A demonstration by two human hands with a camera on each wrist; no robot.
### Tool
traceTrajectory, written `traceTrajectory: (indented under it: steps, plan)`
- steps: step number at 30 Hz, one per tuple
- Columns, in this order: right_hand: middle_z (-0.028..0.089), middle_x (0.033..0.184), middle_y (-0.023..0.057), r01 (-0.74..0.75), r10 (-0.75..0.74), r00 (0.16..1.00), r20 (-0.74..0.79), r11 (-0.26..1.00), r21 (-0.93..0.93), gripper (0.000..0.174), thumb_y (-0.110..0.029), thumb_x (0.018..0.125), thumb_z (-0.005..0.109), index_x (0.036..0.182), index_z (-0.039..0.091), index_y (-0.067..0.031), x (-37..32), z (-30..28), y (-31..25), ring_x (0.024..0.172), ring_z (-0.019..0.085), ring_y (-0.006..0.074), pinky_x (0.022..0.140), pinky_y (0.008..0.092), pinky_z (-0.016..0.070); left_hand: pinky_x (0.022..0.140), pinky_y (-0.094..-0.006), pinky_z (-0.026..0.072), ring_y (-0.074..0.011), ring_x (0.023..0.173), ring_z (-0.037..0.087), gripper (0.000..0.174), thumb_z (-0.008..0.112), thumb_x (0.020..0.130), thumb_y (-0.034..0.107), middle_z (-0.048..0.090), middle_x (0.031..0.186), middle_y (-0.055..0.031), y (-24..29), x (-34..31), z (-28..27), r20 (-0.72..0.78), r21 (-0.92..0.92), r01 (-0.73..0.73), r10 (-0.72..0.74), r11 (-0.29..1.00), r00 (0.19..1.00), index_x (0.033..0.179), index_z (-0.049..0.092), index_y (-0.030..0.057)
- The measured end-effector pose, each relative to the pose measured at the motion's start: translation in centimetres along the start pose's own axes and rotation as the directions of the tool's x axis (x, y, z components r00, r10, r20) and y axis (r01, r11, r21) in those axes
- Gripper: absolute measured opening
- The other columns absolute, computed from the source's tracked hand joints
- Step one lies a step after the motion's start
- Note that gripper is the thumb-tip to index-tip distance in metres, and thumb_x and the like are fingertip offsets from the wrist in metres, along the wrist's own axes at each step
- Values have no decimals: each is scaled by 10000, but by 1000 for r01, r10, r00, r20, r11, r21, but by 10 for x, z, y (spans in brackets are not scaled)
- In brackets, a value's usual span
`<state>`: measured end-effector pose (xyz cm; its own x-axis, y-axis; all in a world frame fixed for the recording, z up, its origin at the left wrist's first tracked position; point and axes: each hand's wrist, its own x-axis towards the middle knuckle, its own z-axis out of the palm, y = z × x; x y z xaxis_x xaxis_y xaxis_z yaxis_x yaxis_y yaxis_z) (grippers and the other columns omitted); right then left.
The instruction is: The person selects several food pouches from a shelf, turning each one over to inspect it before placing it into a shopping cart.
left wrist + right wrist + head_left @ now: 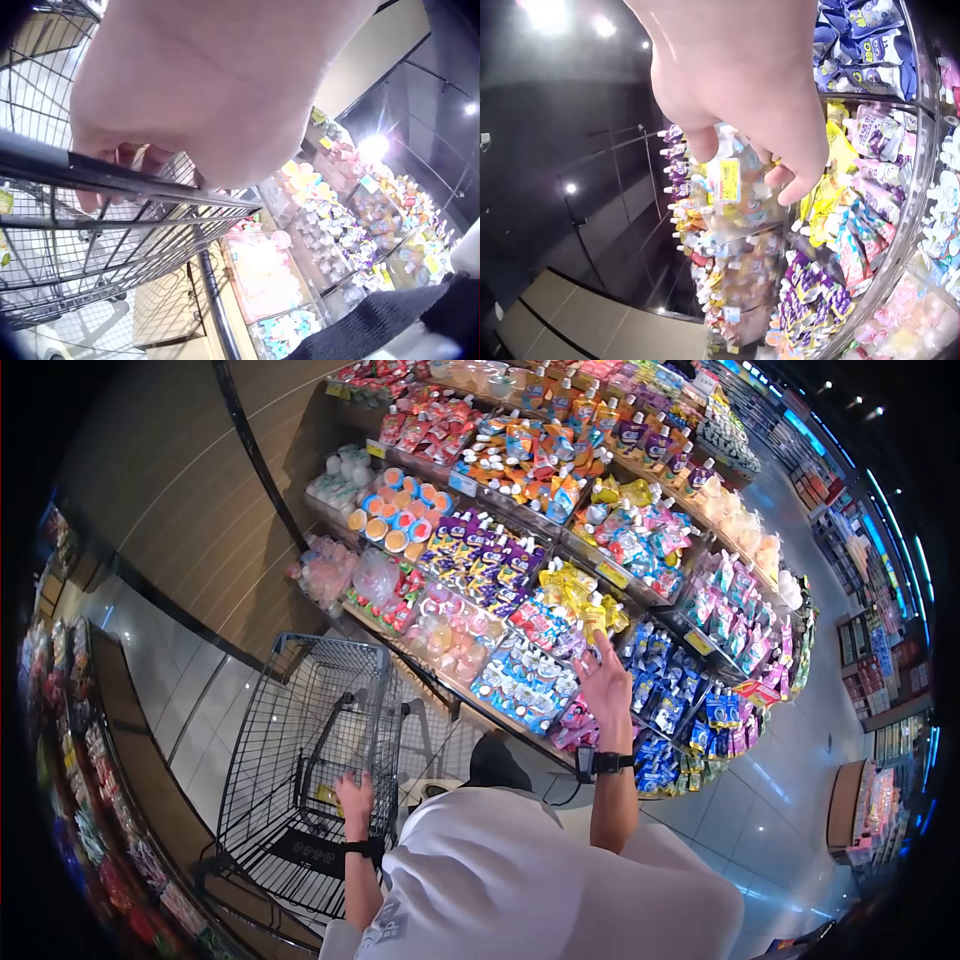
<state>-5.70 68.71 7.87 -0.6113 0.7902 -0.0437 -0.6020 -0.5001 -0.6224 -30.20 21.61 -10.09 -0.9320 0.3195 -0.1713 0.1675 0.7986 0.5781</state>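
Note:
My left hand point(355, 798) hangs over the side of a black wire shopping cart point(262, 725), its fingers loosely bent. In the left wrist view the cart's top rail point(135, 178) crosses in front of those fingers. A yellow-green package point(4, 225) shows through the wires. My right hand point(606, 685) reaches up over the display, fingertips right at the yellow spouted pouches point(592, 622). In the right wrist view its thumb and fingers are apart, with yellow pouches point(829, 202) just beyond the fingers. Purple grape-printed pouches point(485, 563) lie nearby.
A tiered display stand holds blue pouches point(655, 765), blue-and-white packs point(525, 685), pink cups point(455, 630) and orange-lidded cups point(400, 510). A yellow price tag point(730, 180) hangs on a clear divider. Another shelf point(130, 760) runs along the left; tiled floor point(205, 685) lies between.

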Motion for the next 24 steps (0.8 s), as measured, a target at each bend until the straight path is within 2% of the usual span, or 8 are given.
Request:
traceTrajectory:
  steps: [3,8,10,12,13,16,21,24]
  plan:
    - [593,1177,44,-105,108,992,66,994,-42,744,-281,881,733,1477,402,17,-22,46,16,1014,577,190,961,410,465,984,-507,424,-451,1129,533,446,664,906,302,562,1186,-286,50,-2,-34,-82,-90,-142,135,986,987,1174,622,-52]
    - [555,1070,56,-328,382,888,257,916,-230,790,-265,878,733,1490,362,70,-50,109,44,970,533,203,901,370,438,996,-428,468,-388,1158,603,487,691,920,295,625,1232,-255,139,0,-88,-14,-340,-285,298,896,954,1250,601,-51]
    - [551,1095,57,-411,477,806,350,877,-250,776,-273,888,721,1485,368,77,-61,131,59,967,529,200,901,365,434,964,-380,499,-254,1178,609,488,679,955,281,631,1276,-194,166,-2,-92,98,-674,-143,280,725,955,1310,568,-34]
    - [510,1226,53,-498,573,641,510,817,-292,753,-296,912,692,1474,377,94,-67,138,77,958,522,194,900,359,430,990,-361,489,-225,1163,612,508,619,997,211,633,1276,-155,194,-5,-104,141,-873,-88,421,479,896,1417,456,-25]
    - [510,1226,53,-510,583,624,521,808,-294,753,-296,912,692,1474,377,94,-70,145,84,958,522,194,900,359,430,990,-361,489,-225,1163,612,508,619,997,211,633,1276,-155,200,-6,-106,128,-871,-92,404,482,906,1417,456,-25]
    - [433,1340,43,-585,689,442,574,707,-398,662,-252,939,656,1444,422,106,-81,166,101,967,528,179,899,333,433,1012,-393,496,-233,1171,612,391,551,1034,236,620,1284,-152,216,-9,-115,137,-983,80,373,164,917,1322,508,-25]
    - [496,1269,54,-479,729,407,550,683,-551,494,-187,958,641,1372,534,59,-81,160,125,994,548,143,885,304,454,1009,-446,518,-294,1139,640,359,477,1061,240,648,1226,-187,205,-10,-125,113,-992,123,329,-11,938,1278,533,-41]
    - [559,1192,41,-50,686,598,415,548,-835,457,-107,863,768,1259,565,-1,-85,158,135,1014,572,142,912,324,477,1011,-445,516,-298,1133,651,419,468,1064,285,654,1236,-205,199,-16,-126,128,-990,98,353,104,927,1258,567,-74]
